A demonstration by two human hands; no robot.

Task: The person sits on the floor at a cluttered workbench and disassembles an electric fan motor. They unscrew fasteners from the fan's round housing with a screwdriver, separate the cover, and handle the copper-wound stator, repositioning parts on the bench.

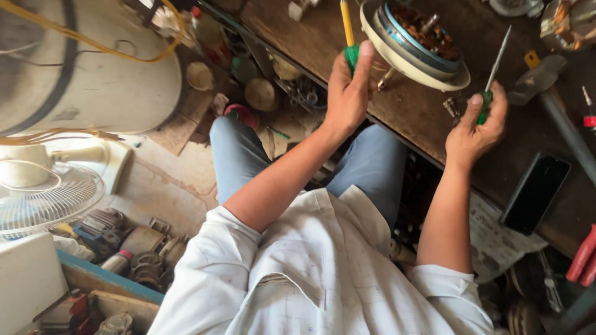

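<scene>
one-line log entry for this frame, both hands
left hand: holds green-yellow screwdriver | right hand: holds green-handled screwdriver | motor housing: tilted on workbench, between hands | phone: flat on bench

Repair workshop: cluttered workbench [428, 118], motor parts [143, 260]

Bare bench [428, 118] between motor [415, 38], phone [534, 192]

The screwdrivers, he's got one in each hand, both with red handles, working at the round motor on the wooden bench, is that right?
Not quite: the head view shows both handles are green, not red. The left hand grips a screwdriver with a yellow shaft, the right hand a screwdriver with a metal shaft, at the round motor on the wooden bench.
</scene>
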